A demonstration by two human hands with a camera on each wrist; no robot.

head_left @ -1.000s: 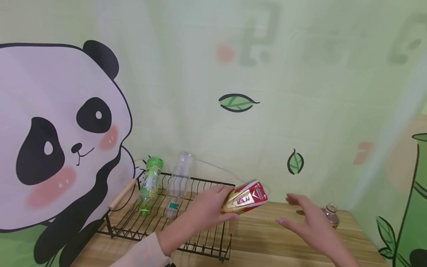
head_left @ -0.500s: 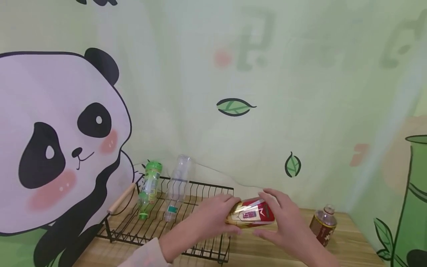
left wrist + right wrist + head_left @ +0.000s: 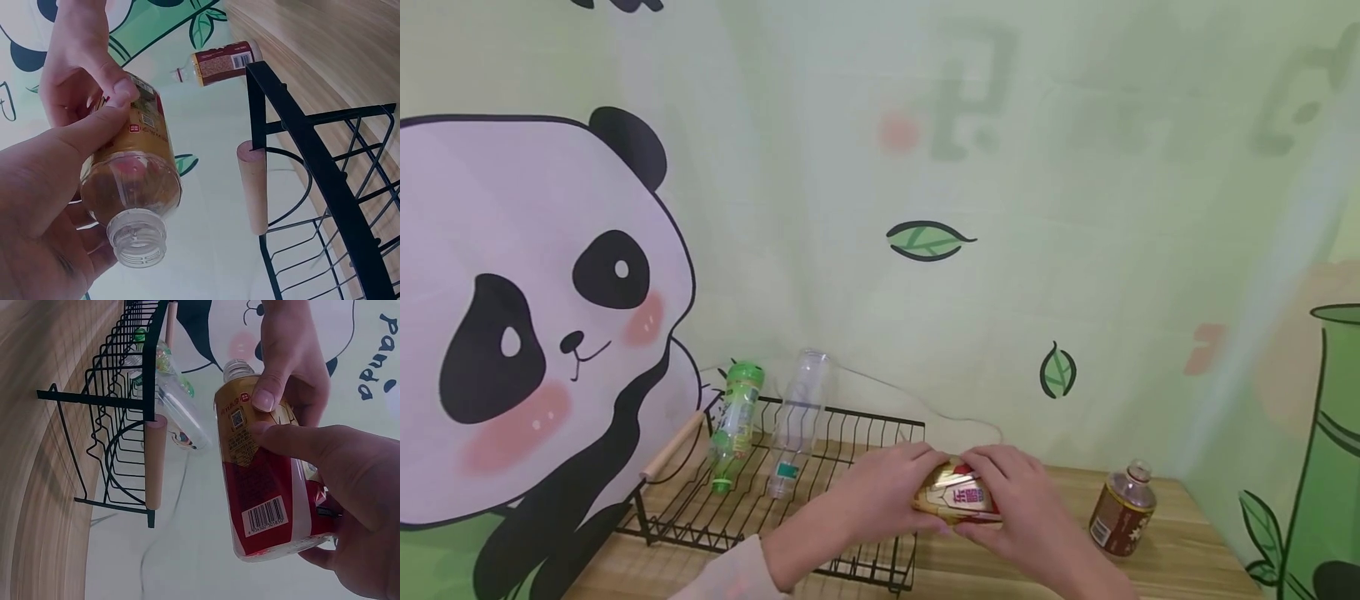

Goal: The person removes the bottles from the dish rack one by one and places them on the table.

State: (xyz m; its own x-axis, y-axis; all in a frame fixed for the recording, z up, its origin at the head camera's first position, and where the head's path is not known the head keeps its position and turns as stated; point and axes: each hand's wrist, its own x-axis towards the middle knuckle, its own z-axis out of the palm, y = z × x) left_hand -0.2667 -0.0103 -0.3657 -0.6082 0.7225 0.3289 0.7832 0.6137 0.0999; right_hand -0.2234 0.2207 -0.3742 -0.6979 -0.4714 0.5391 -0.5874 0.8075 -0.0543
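Note:
Both hands hold a plastic bottle [image 3: 958, 497] with a gold and red label, lying sideways in the air above the table. My left hand [image 3: 887, 492] grips the end towards the neck, fingers over the top and thumb below. The base end is in the grip of my right hand [image 3: 1026, 512]. In the left wrist view the bottle's clear neck [image 3: 139, 240] shows bare threads and no cap. The right wrist view shows a barcode [image 3: 264, 515] on the red part of the label, with both thumbs pressed on the gold part.
A black wire rack [image 3: 868, 575] with wooden handles [image 3: 673, 446] stands left on the wooden table [image 3: 1187, 575]. In it, neck down, lean a green-labelled bottle [image 3: 739, 417] and a clear bottle [image 3: 802, 400]. A brown-labelled bottle [image 3: 1123, 510] stands upright at right.
My right hand has come in from the right and taken hold of the gold and red bottle's base end. The bottle has turned more level and come slightly lower; its label has rotated.

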